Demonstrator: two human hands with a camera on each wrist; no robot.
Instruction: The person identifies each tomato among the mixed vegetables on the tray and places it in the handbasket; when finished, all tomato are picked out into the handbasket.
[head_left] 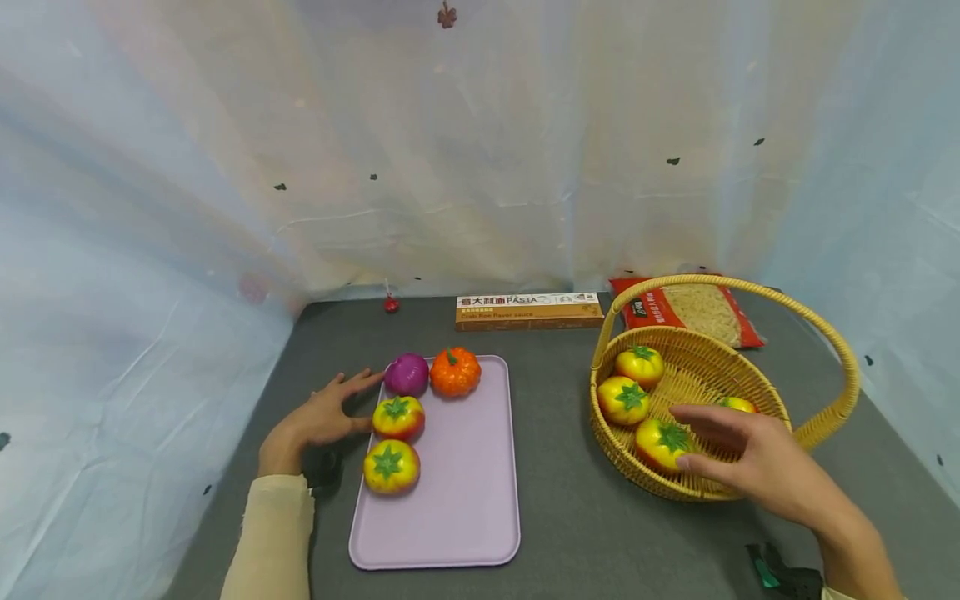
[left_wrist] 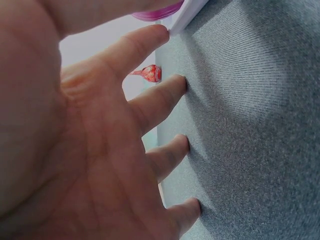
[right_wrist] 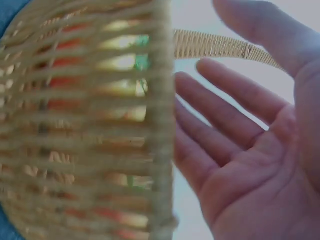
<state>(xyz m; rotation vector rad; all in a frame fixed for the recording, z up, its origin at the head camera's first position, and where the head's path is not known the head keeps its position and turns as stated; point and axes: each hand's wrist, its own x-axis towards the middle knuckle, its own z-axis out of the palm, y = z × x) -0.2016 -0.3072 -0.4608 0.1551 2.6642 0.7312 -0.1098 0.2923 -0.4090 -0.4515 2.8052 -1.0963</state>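
Surface: grey table (head_left: pixel 555 467), pale sheeting (head_left: pixel 480 167) behind.
Front yellow-red fruit (head_left: pixel 658 448): in wicker basket (head_left: pixel 624 473), lower right of frame.
Right hand (head_left: pixel 765 458): thumb and fingers apart, beside it; contact unclear.
Left hand (head_left: pixel 324 417): fingers spread, at left edge of lilac tray (head_left: pixel 465 508).
Pasta box (head_left: pixel 528 313): centre of frame.

The basket (head_left: pixel 690 367) is woven, with a ribbed, rough surface and a slight sheen. The yellow-red fruits (head_left: pixel 392 471), orange pumpkin (head_left: pixel 455 375) and purple onion (head_left: pixel 407 377) look like smooth, glossy plastic. Tray (head_left: pixel 468 483): smooth plastic, satin finish. Table covering (head_left: pixel 555 433): matt, finely ribbed cloth. Box (head_left: pixel 528 313): printed cardboard. Bag (head_left: pixel 701 317): shiny plastic film. Backdrop (head_left: pixel 487 167): creased, thin sheeting. Sleeve (head_left: pixel 273 533): matt cloth.
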